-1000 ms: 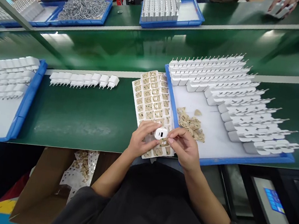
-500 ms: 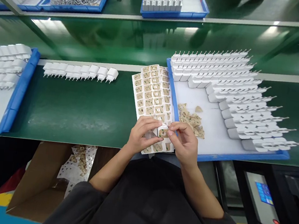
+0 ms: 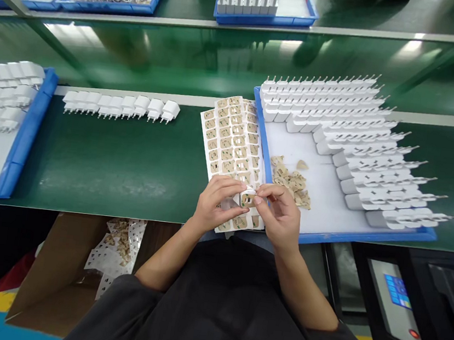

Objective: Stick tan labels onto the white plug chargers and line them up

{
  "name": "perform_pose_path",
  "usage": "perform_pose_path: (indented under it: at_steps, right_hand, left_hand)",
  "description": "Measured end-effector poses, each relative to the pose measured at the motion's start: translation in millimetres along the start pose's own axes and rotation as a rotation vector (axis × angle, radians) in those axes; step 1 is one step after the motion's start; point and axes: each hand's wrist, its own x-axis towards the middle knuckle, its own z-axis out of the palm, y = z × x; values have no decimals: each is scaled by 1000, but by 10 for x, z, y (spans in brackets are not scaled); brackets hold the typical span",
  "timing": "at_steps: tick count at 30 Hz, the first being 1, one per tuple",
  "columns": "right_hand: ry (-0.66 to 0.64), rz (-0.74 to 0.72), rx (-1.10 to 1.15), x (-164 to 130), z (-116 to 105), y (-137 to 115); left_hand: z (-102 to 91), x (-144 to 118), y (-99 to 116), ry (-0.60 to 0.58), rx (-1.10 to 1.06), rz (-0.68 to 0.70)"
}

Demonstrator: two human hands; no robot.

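Note:
My left hand [image 3: 218,203] grips a white plug charger [image 3: 242,192] between thumb and fingers, its end face turned up towards me. A tan sticker [image 3: 247,199] with a small dark slot lies over that face. At the right edge of the sticker, the thumb and forefinger of my right hand [image 3: 281,214] are pinched together. Whether they also press on the charger cannot be made out. Beneath both hands lie white sheets [image 3: 231,137] with rows of tan stickers, partly hidden by my fingers.
To the right, a blue-rimmed tray [image 3: 326,238] carries rows of white plug chargers [image 3: 376,166] and a heap of tan scraps [image 3: 291,183]. More chargers [image 3: 123,106] line up at the left, beside another blue tray [image 3: 27,140]. A cardboard box [image 3: 56,276] stands below the bench edge.
Both hands stay in nearly the same place around the charger. The sticker's dark slot shows more plainly now. The view has shifted very slightly.

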Motion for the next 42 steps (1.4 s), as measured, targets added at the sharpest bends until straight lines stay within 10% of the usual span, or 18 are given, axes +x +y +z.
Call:
perform_pose_path:
  at_steps: [16,19,24,36,42]
  right_hand:
    - [152,-254,-499,-15,91,-9]
    - [215,-92,-383,-1,78,-20]
    - [-42,175,1,35,92,-58]
    - [93,116,130,74,317,16]
    - [-89,140,51,126,94,-16]
  left_hand:
    - [-6,-11,-2,4,67,-7]
    - [-4,-18,0,42,56,-17]
    - [17,-29,-9,100,53,14]
    - [27,-42,-25,138,100,99]
    - [10,-18,-12,114,33,58]
